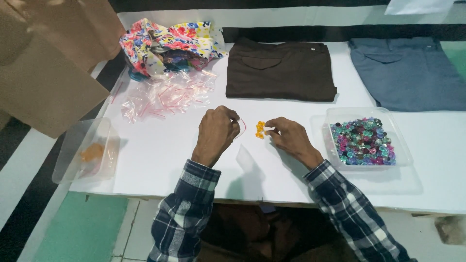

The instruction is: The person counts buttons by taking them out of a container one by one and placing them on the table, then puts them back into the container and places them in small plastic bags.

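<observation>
My left hand is curled over the white table, pinching the mouth of a small clear zip bag with a red strip. My right hand rests just to its right, fingertips touching a small cluster of orange beads that lies between both hands. Both sleeves are dark plaid.
A clear tray of multicoloured beads sits right of my right hand. A pile of small zip bags and a floral cloth lie far left. Folded brown trousers and grey-blue trousers lie at the back. A clear tub stands at the left edge.
</observation>
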